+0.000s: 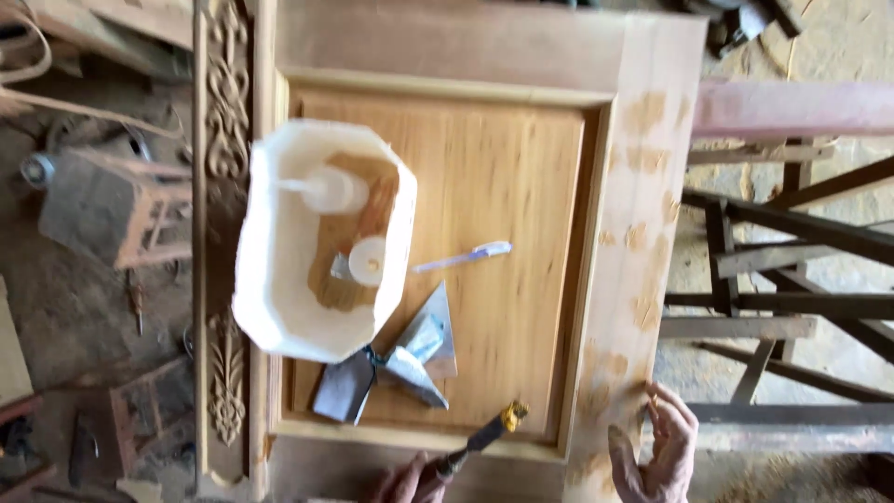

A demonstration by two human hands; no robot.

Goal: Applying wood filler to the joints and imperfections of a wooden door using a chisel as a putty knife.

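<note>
A wooden door with a recessed panel lies flat below me. My left hand at the bottom edge grips a dark-handled tool whose yellow-smeared tip rests on the panel's lower moulding. My right hand lies on the door's right stile near its edge and holds nothing. Pale filler patches dot that stile. A white octagonal tub stands on the panel's left side with a white bottle and a round lid in it.
Several metal scraper blades lie below the tub, and a white and blue pen-like stick lies right of it. A carved wooden strip runs along the door's left side. Dark wooden frames stand to the right.
</note>
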